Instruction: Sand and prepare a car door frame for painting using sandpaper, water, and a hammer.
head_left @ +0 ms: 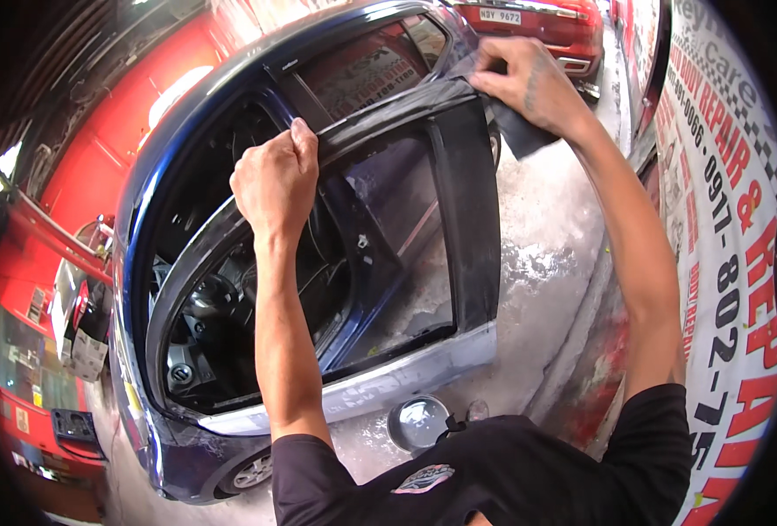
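A dark blue car's door (424,373) stands open in front of me, its lower panel pale and patchy. My left hand (276,182) is closed on the upper bar of its black window frame (388,112), thumb on top. At the frame's far right corner, my right hand (529,86) pinches a thin dark grey sheet (520,133) that looks like sandpaper. The sheet hangs below the fingers on the outer side, and part of it lies toward the frame. The fingertips of the left hand are hidden behind the bar.
A round bucket of water (417,422) stands on the wet concrete floor (542,254) below the door. Behind is a red car (538,35). A printed banner (722,263) lines the right wall. The car body (134,289) curves along the left.
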The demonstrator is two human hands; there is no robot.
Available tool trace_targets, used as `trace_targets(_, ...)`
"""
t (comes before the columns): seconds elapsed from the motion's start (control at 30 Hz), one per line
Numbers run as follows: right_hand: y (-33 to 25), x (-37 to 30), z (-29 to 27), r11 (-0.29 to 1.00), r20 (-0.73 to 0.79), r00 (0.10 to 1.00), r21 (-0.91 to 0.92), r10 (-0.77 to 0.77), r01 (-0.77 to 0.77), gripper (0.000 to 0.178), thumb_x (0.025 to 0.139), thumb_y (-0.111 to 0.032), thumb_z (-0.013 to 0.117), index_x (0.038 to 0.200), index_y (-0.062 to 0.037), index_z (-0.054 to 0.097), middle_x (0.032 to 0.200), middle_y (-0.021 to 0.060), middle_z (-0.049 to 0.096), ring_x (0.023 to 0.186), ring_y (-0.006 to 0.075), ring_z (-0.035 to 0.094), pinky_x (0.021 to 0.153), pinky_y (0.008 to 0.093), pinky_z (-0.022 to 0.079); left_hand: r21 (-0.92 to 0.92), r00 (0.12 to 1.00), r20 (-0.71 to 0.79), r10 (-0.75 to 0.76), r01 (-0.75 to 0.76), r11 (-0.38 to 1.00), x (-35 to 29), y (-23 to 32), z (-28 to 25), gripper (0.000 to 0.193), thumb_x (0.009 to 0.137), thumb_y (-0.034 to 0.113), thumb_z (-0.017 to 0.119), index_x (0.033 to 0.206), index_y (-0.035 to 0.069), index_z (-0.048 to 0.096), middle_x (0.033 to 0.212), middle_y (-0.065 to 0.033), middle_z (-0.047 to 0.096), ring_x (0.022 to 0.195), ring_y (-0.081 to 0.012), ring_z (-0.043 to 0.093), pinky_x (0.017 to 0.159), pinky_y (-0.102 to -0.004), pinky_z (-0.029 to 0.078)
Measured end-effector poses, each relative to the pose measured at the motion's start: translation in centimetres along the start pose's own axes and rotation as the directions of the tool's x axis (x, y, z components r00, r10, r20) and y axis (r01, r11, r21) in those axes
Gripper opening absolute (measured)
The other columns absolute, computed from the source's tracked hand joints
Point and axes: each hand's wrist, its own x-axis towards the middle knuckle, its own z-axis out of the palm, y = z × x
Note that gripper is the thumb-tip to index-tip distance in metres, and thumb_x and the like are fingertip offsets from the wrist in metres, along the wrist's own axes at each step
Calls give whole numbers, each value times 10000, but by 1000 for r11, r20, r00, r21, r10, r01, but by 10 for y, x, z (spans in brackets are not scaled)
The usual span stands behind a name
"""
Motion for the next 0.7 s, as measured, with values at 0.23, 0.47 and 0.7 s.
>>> trace_targets(0.23, 1, 7, 2, 999, -28, 999, -32, -37, 37, 278, 868, -240, 758, 896, 27, 685, 786, 187, 681, 773, 292, 692, 755, 417, 524, -17, 999, -32, 24, -25, 1000, 1, -3, 5, 599, 1072, 459, 528, 716, 8, 697, 632, -237, 616, 641, -434, 655, 671, -528, 511)
trace_targets(0.47, 5, 11, 1, 994, -52, 994, -55, -101, 98, 251, 855, -232, 754, 892, 12, 705, 745, 191, 672, 758, 310, 694, 756, 438, 519, 35, 999, -32, 37, -36, 999, 3, -3, -1, 521, 1057, 419, 540, 759, 53, 761, 687, -228, 677, 690, -427, 707, 680, -537, 553)
trace_targets(0.7, 4, 20, -2, 999, -12, 999, -30, -42, 42, 275, 858, -252, 759, 882, 13, 692, 709, 176, 659, 762, 307, 704, 762, 430, 525, -27, 999, -28, 21, -21, 999, 5, 1, 6, 609, 1074, 472, 520, 707, 12, 675, 609, -232, 583, 631, -430, 638, 660, -521, 493)
